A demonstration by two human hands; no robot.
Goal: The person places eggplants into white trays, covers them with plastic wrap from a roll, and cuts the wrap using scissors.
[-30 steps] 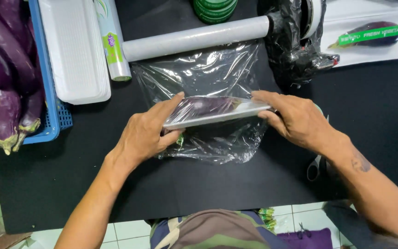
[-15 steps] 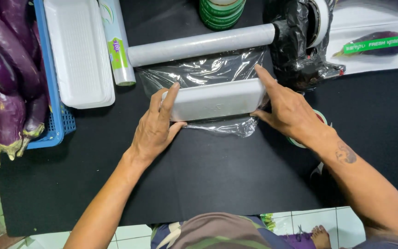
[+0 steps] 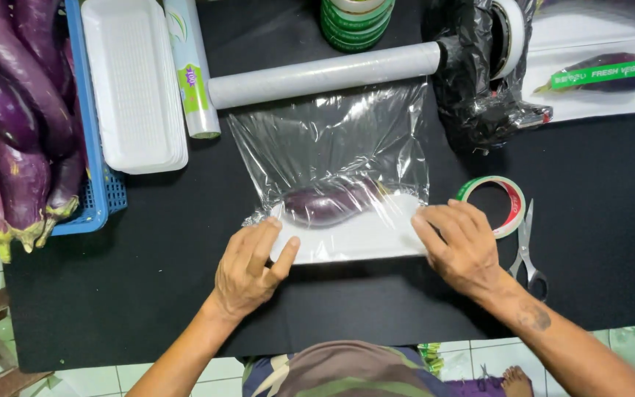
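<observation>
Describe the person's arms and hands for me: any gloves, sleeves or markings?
Both hands are bare, no gloves, rings or watch visible. The left hand and its forearm show no sleeve. The right hand is also bare, and the right forearm carries a small dark tattoo just above the wrist. No sleeves reach into view on either arm.

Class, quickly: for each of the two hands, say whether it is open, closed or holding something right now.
Left hand: open, fingers spread flat on the left end of the white tray.
Right hand: open, palm down, pressing the tray's right end through the cling film.
</observation>
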